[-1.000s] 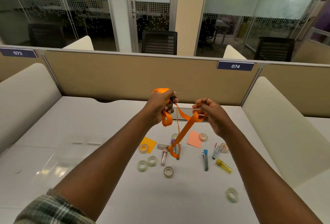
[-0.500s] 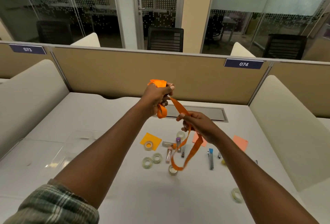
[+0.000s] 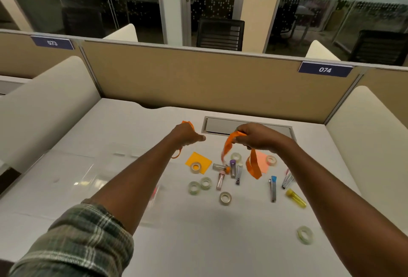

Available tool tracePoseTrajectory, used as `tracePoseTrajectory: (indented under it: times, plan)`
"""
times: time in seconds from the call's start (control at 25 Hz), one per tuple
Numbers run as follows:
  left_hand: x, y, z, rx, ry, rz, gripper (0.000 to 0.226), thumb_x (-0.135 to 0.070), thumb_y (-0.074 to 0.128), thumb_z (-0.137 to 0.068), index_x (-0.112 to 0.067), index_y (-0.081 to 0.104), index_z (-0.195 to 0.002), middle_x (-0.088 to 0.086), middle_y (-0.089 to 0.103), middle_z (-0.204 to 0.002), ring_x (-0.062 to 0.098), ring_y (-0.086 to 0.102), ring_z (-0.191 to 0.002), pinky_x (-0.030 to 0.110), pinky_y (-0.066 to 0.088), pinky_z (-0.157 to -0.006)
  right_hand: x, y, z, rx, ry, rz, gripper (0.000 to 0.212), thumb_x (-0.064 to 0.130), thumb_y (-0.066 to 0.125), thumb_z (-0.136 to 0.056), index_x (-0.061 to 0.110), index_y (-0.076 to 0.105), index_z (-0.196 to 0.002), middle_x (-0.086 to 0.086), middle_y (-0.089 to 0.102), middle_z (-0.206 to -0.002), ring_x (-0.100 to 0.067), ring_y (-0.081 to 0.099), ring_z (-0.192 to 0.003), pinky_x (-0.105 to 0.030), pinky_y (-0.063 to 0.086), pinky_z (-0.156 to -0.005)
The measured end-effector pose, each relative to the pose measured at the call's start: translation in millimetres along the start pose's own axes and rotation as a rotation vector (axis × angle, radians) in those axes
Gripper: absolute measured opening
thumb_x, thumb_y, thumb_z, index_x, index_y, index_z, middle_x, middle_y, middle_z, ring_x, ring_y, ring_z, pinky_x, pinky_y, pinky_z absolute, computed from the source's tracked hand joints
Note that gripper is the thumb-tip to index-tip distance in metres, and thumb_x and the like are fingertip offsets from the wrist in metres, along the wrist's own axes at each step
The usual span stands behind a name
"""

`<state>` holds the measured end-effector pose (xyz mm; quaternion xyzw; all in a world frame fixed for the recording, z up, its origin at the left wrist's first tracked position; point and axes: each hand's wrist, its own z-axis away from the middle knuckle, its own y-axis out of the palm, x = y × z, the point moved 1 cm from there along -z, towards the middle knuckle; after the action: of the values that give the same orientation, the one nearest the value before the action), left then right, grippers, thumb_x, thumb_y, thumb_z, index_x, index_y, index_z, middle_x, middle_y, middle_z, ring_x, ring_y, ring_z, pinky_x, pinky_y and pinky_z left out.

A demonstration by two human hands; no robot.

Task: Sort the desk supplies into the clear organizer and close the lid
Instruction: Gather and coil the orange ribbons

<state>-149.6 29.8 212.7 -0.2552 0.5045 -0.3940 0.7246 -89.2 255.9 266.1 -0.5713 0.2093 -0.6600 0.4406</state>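
Both of my hands hold an orange lanyard [image 3: 253, 165] above the desk. My left hand [image 3: 187, 134] is closed on one bunched end, and my right hand [image 3: 257, 136] pinches the strap, whose loops hang down below it. The clear organizer [image 3: 72, 179] lies open on the desk to the left, under my left forearm. Below the hands lie several tape rolls [image 3: 225, 198], small tubes [image 3: 232, 167], nail clippers [image 3: 272, 188], a yellow tube [image 3: 295, 198], an orange sticky note [image 3: 198, 162] and a pink sticky note [image 3: 262, 162].
One tape roll [image 3: 305, 234] sits apart at the front right. A cable hatch [image 3: 247, 127] is set in the desk behind the hands. Tan partition panels [image 3: 198, 78] and cream side dividers [image 3: 44, 104] enclose the desk.
Both hands have dropped lower toward the desk and moved apart. My right hand has gathered more of the lanyard, so less strap hangs down. The camera tilted downward.
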Motion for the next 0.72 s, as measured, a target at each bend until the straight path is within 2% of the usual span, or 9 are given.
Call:
tracePoseTrajectory:
  times: [0.08, 0.12, 0.2, 0.28, 0.4, 0.48, 0.52, 0.6, 0.72]
  plan:
    - [-8, 2, 3, -0.017, 0.074, -0.024, 0.043, -0.054, 0.063, -0.086, -0.013, 0.053, -0.078, 0.005, 0.065, -0.077, 0.013, 0.054, -0.061, 0.025, 0.040, -0.055, 17, 4, -9, 0.032, -0.025, 0.024, 0.010, 0.026, 0.061, -0.094, 0.020, 0.066, -0.088, 0.003, 0.064, -0.079, -0.015, 0.061, -0.072, -0.027, 0.046, -0.063]
    - [-13, 1, 7, 0.012, 0.102, 0.065, 0.040, -0.054, 0.059, -0.089, -0.016, 0.053, -0.078, 0.003, 0.062, -0.076, 0.013, 0.052, -0.062, 0.025, 0.040, -0.056, 23, 4, -13, 0.059, -0.024, 0.021, 0.010, 0.025, 0.062, -0.093, 0.017, 0.067, -0.091, 0.002, 0.065, -0.081, -0.015, 0.062, -0.073, -0.028, 0.048, -0.066]
    - [-23, -4, 17, 0.149, 0.173, 0.361, 0.033, -0.049, 0.049, -0.091, -0.018, 0.053, -0.081, 0.003, 0.057, -0.077, 0.015, 0.046, -0.066, 0.027, 0.037, -0.059, 33, 3, -18, 0.113, -0.018, 0.003, 0.013, 0.020, 0.062, -0.091, 0.009, 0.068, -0.095, -0.001, 0.067, -0.080, -0.018, 0.063, -0.076, -0.032, 0.050, -0.073]
    - [-29, -7, 28, 0.297, 0.272, 0.642, 0.035, -0.053, 0.048, -0.085, -0.019, 0.059, -0.088, 0.003, 0.062, -0.078, 0.018, 0.051, -0.073, 0.029, 0.041, -0.065, 42, 0, -22, 0.142, -0.021, -0.092, 0.015, 0.013, 0.060, -0.088, 0.003, 0.068, -0.096, -0.005, 0.067, -0.080, -0.020, 0.064, -0.077, -0.037, 0.053, -0.078]
    - [-28, -6, 36, 0.458, 0.417, 0.745, 0.061, -0.075, 0.061, -0.069, -0.024, 0.071, -0.101, 0.009, 0.074, -0.099, 0.024, 0.069, -0.093, 0.026, 0.054, -0.078, 51, -4, -29, 0.144, -0.047, -0.366, 0.012, 0.005, 0.059, -0.091, 0.000, 0.068, -0.097, -0.016, 0.068, -0.087, -0.024, 0.066, -0.080, -0.041, 0.056, -0.085]
    - [-24, -4, 32, 0.470, 0.440, 0.706, 0.084, -0.083, 0.067, -0.054, -0.023, 0.067, -0.114, 0.015, 0.071, -0.113, 0.025, 0.069, -0.104, 0.031, 0.056, -0.086, 54, -6, -36, 0.155, -0.061, -0.496, 0.014, 0.007, 0.059, -0.095, -0.001, 0.067, -0.103, -0.019, 0.070, -0.094, -0.025, 0.069, -0.084, -0.039, 0.057, -0.085]
    - [-22, -4, 31, 0.472, 0.467, 0.691, 0.078, -0.079, 0.069, -0.058, -0.026, 0.064, -0.115, 0.012, 0.072, -0.111, 0.023, 0.069, -0.103, 0.031, 0.058, -0.083, 55, -6, -40, 0.137, -0.046, -0.557, 0.018, 0.009, 0.060, -0.095, -0.002, 0.066, -0.107, -0.019, 0.072, -0.098, -0.025, 0.070, -0.087, -0.038, 0.058, -0.084]
    - [-16, -5, 28, 0.487, 0.537, 0.647, 0.041, -0.055, 0.071, -0.077, -0.029, 0.066, -0.109, 0.002, 0.075, -0.099, 0.016, 0.072, -0.092, 0.022, 0.057, -0.071, 58, -3, -49, 0.052, 0.003, -0.695, 0.019, 0.013, 0.064, -0.094, 0.002, 0.067, -0.109, -0.016, 0.074, -0.101, -0.025, 0.071, -0.091, -0.037, 0.060, -0.083]
    - [-4, -5, 20, 0.401, 0.443, 0.537, 0.013, -0.030, 0.071, -0.087, -0.018, 0.070, -0.093, -0.003, 0.076, -0.084, 0.012, 0.073, -0.078, 0.023, 0.054, -0.069, 61, 3, -63, -0.074, 0.063, -0.776, 0.011, 0.015, 0.066, -0.093, 0.008, 0.067, -0.102, -0.012, 0.074, -0.094, -0.026, 0.071, -0.093, -0.039, 0.059, -0.086]
